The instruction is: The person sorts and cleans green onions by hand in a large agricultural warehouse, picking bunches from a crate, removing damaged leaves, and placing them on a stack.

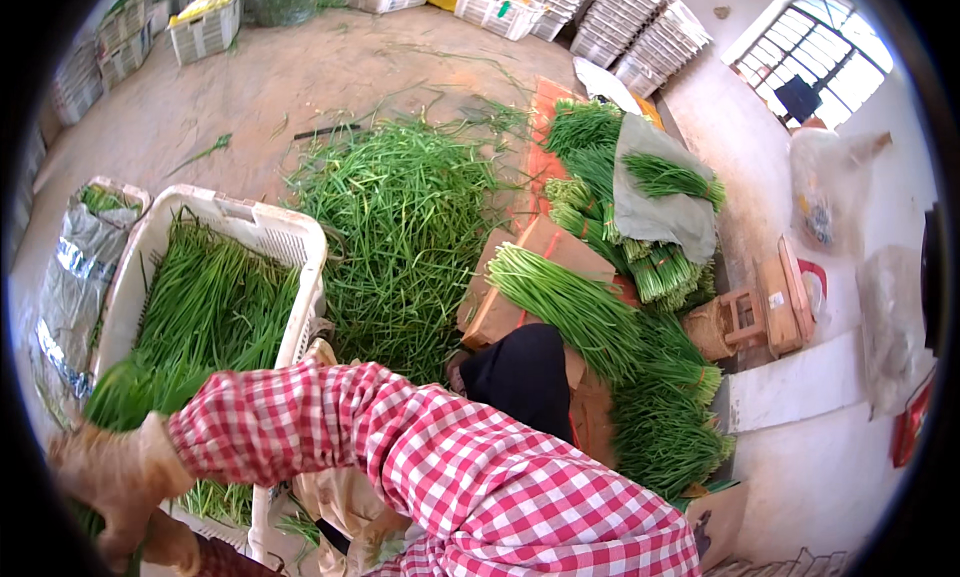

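Note:
My right arm, in a red-and-white checked sleeve, reaches across to the lower left. At its end my right hand (120, 472), in a soiled pale glove, is closed around a bunch of long green chives (150, 389), whose leaves hang over the crate beside it. Just below, my left hand (172, 543), also gloved, is mostly hidden behind the right one, so its fingers do not show. More chives (220, 292) lie in the white plastic crate (312, 239) next to both hands.
A loose heap of green leaves (400, 227) covers the floor ahead. Tied bundles (670, 267) are stacked at right, with a trimmed bunch (560, 302) on a cardboard box (490, 322). A wooden stool (745, 317) stands by the wall; white crates (500, 9) line the back.

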Motion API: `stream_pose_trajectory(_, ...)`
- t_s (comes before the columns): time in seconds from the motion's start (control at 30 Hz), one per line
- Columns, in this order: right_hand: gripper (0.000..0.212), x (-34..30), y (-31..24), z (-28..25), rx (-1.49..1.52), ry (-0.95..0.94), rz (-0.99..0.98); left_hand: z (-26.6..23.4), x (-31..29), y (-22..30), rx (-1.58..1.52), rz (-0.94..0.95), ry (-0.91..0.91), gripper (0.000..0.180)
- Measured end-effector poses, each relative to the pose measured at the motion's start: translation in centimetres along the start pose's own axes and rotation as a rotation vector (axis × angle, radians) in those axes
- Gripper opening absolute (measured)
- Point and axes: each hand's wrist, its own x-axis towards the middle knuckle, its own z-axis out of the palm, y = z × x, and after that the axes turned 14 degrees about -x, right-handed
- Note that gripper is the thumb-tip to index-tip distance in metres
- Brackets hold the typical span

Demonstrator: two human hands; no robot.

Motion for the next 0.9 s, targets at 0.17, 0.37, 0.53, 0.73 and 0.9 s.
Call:
stream_pose_trajectory(0.17, 0.109, -6.4, -3.8, -13.0, -0.046, -0.215, 0.318, 1.2, 0.7, 5.5, -0.511, 0.083, -0.165, 0.067)
stream_pose_trajectory(0.37, 0.091, -12.6, -8.7, -18.4, -0.125, -0.112, 0.893, 3.6, 0.4, 5.7, -1.168, -0.012, -0.372, 0.066)
stream_pose_trajectory(0.53, 0.074, -18.2, -7.0, -20.2, -0.753, -0.5, 1.067, 4.8, -6.5, -6.4, -1.422, -0.549, 0.022, 0.068)
stream_pose_trajectory(0.73, 0.06, -27.5, -3.9, -15.4, -1.026, -0.759, 1.026, 8.3, -8.9, -9.1, -1.041, -0.847, 0.414, 0.082)
stream_pose_trajectory(0.9, 0.08, -22.9, -10.8, -17.2, -1.135, -0.678, 0.807, 10.6, -6.9, -3.7, -0.865, -0.541, 0.172, 0.082)
